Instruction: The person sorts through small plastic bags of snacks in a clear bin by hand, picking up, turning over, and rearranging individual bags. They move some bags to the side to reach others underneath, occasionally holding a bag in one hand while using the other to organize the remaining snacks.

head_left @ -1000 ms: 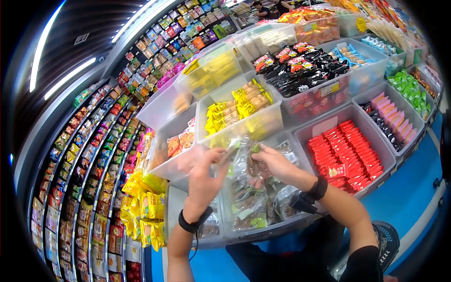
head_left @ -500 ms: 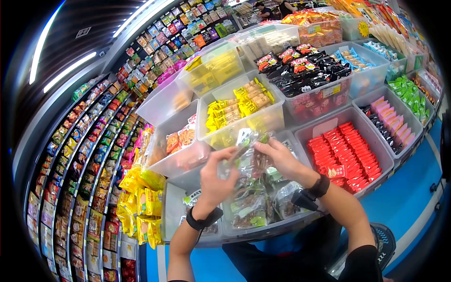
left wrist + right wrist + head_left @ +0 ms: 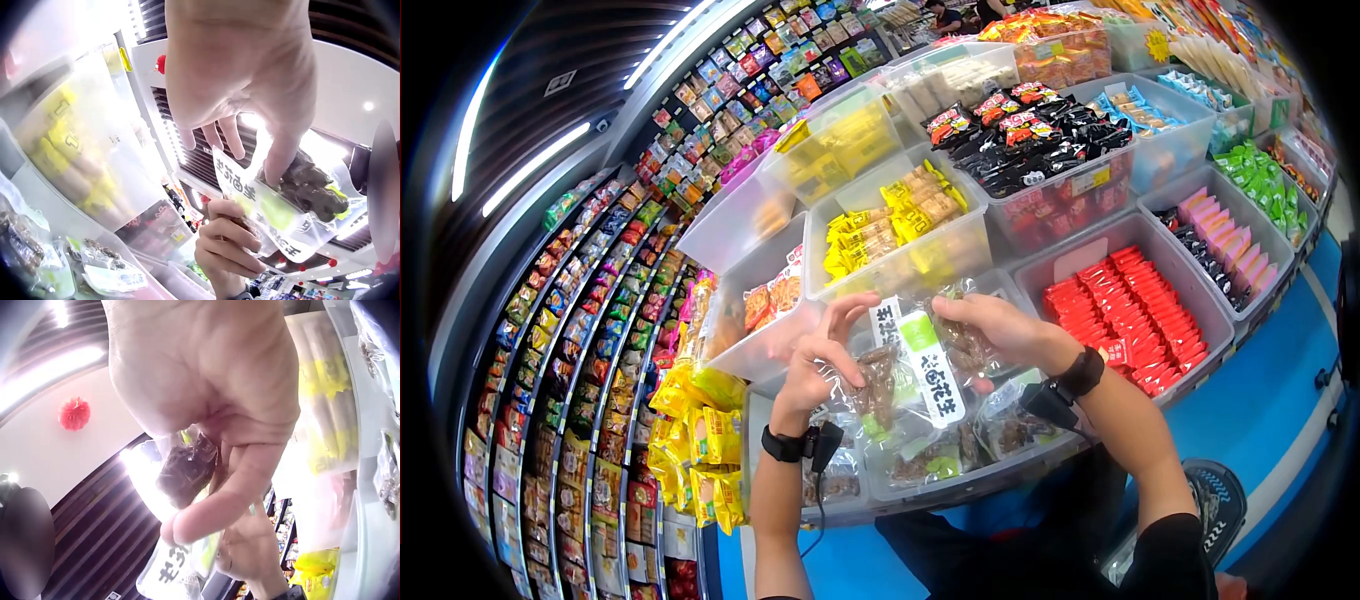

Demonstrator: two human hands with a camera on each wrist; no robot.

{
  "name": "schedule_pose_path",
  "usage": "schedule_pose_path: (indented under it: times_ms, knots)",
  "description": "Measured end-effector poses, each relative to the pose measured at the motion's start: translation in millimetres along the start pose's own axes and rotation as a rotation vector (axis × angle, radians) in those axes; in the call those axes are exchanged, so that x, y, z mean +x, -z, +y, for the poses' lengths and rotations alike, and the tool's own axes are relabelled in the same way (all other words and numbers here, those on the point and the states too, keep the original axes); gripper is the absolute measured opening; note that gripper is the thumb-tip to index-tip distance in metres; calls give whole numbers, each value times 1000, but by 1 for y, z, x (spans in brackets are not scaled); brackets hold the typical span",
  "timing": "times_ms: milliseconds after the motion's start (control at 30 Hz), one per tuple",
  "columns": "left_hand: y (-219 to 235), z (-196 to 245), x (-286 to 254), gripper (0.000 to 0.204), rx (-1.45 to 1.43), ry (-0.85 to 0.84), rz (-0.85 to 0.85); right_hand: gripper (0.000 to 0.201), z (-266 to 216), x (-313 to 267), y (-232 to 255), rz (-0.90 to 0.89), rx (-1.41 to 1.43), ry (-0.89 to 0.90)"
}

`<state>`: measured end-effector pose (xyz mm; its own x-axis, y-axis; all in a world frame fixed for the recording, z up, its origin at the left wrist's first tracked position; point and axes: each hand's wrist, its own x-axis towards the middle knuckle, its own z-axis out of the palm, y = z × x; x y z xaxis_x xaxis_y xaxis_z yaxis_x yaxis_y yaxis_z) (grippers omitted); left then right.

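Both hands hold up a clear snack packet (image 3: 932, 385) over a bin, its brown chunks lying either side of a white and green label with large dark characters. My left hand (image 3: 820, 362) pinches the left side; in the left wrist view its thumb lies on the packet (image 3: 306, 194) by the dark contents. Curled fingers of my right hand (image 3: 990, 325) grip the other side, as the right wrist view shows around the dark contents (image 3: 187, 472). Below the hands, more such packets (image 3: 920, 465) fill the clear plastic bin (image 3: 900, 492).
Right of the bin stands a tub of red packets (image 3: 1125, 310). Behind are a tub of yellow-wrapped sticks (image 3: 895, 225) and one of black packets (image 3: 1030, 140). Yellow bags (image 3: 715, 435) hang at the left corner, before long snack shelves (image 3: 570, 400). People stand far back.
The packet has turned so its label faces the head camera and its contents show at both sides. My left hand has moved left and spread its fingers more.
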<state>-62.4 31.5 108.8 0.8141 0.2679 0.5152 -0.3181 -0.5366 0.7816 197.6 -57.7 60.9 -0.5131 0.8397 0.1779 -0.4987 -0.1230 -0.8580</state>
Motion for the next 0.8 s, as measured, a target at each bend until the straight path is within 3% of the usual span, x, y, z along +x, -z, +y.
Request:
schedule_pose_path:
  times_ms: [33, 133, 200, 467, 600, 633, 700, 800]
  knots:
    - [1, 0, 0, 23, 47, 22, -10, 53, 1, 1, 1, 19, -17, 5]
    - [2, -1, 3, 27, 24, 80, 33, 50, 7, 3, 2, 69, -27, 37]
    - [4, -2, 2, 28, -6, 55, 34, 52, 9, 1, 5, -17, -84, 59]
    - [0, -2, 2, 23, -207, 63, -7, 59, 13, 5, 11, -38, -66, 55]
    - [-3, 1, 9, 21, -231, 43, -81, 56, 10, 4, 10, -123, -21, 23]
    - [-3, 0, 10, 20, -139, 108, -115, 56, 14, 6, 11, -124, -21, 23]
    - [-10, 2, 10, 21, -113, 205, -108, 49, 22, 11, 13, 57, -244, 130]
    - [-3, -10, 5, 25, 83, 185, -92, 47, 17, 5, 1, 74, -397, 175]
